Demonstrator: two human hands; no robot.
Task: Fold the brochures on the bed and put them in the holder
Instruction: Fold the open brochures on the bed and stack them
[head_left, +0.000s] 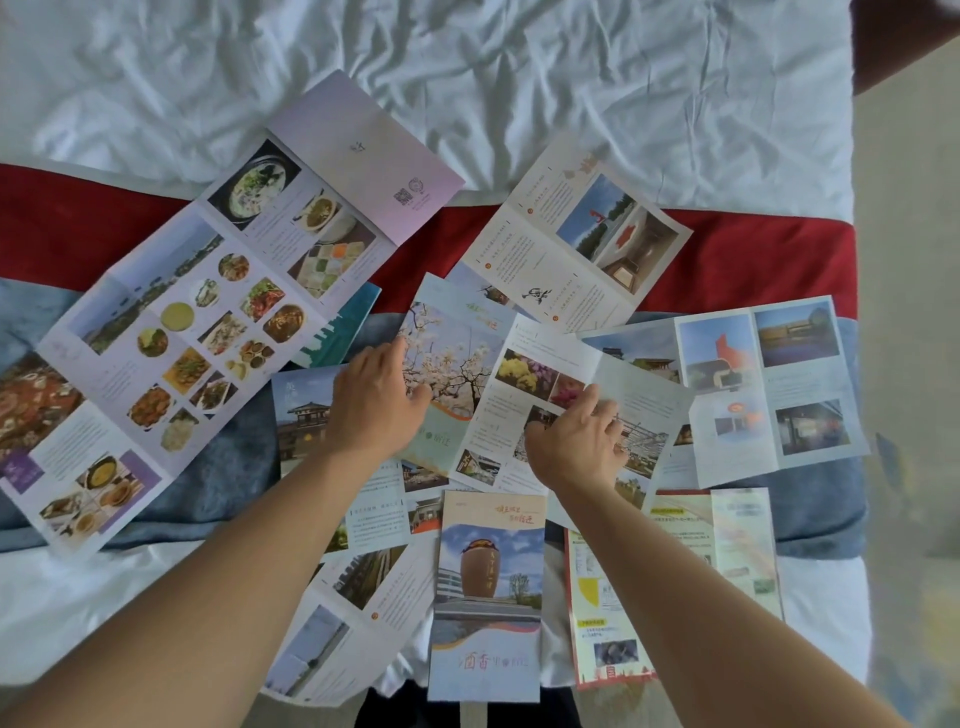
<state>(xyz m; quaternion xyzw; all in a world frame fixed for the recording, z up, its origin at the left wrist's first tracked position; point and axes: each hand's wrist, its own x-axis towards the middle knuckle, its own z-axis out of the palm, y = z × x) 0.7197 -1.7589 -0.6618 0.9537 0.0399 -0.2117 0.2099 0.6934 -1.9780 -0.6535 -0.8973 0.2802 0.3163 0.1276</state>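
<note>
Two hands (379, 400) (576, 441), roughly nine brochures (488, 592).

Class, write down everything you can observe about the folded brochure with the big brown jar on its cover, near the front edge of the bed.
The folded paper brochure with the brown jar cover lies flat and closed, a tall narrow rectangle, upright toward the camera. Its cover shows a large brown jar against blue sky, a building at left, red script above and orange characters on a pale band below. It rests near the bed's front edge, its lower end overhanging slightly, overlapping unfolded brochures on either side. Neither hand touches it.
</note>
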